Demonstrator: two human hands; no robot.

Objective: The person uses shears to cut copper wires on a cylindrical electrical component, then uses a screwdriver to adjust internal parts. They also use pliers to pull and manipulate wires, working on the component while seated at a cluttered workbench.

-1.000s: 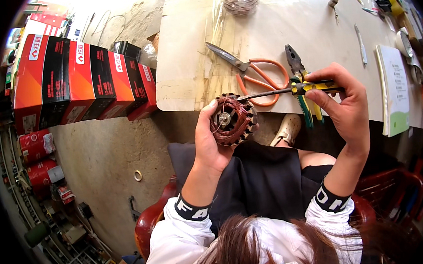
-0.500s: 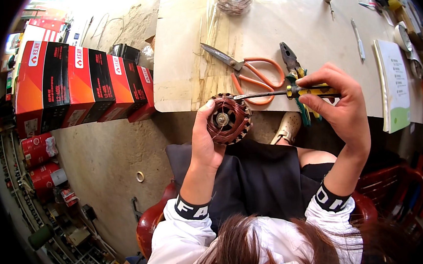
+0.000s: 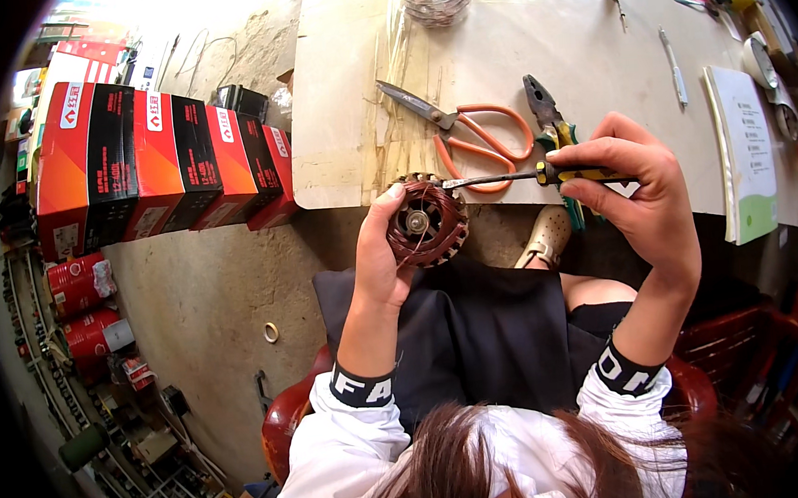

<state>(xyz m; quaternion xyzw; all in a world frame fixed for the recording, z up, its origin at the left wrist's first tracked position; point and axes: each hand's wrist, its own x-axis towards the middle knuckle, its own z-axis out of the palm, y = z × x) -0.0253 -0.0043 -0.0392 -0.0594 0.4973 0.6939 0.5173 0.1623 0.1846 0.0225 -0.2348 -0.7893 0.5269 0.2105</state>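
Observation:
My left hand [image 3: 379,255] grips a round motor armature [image 3: 451,219] wound with reddish-brown copper wire, a metal shaft end at its middle. It is held just off the table's front edge, above my lap. Between thumb and fingers, my right hand [image 3: 632,166] holds a screwdriver [image 3: 546,173] with a yellow and black handle. The blade runs level to the left, and its tip touches the armature's upper right rim. Orange-handled scissors [image 3: 450,123] lie open on the table behind the blade. Pliers [image 3: 545,109] with green and yellow handles lie beside them, partly hidden behind my right hand.
Red and black boxes [image 3: 171,158] stand in a row left of the table [image 3: 333,96]. A stack of thin rings [image 3: 437,2] lies at the back. A white pen [image 3: 673,68] and a booklet [image 3: 742,156] are at the right. A tape roll [image 3: 271,333] sits on the floor.
The armature has turned or tilted slightly in my left hand. The screwdriver has shifted very little, its tip still at the rim. The whole view has moved slightly.

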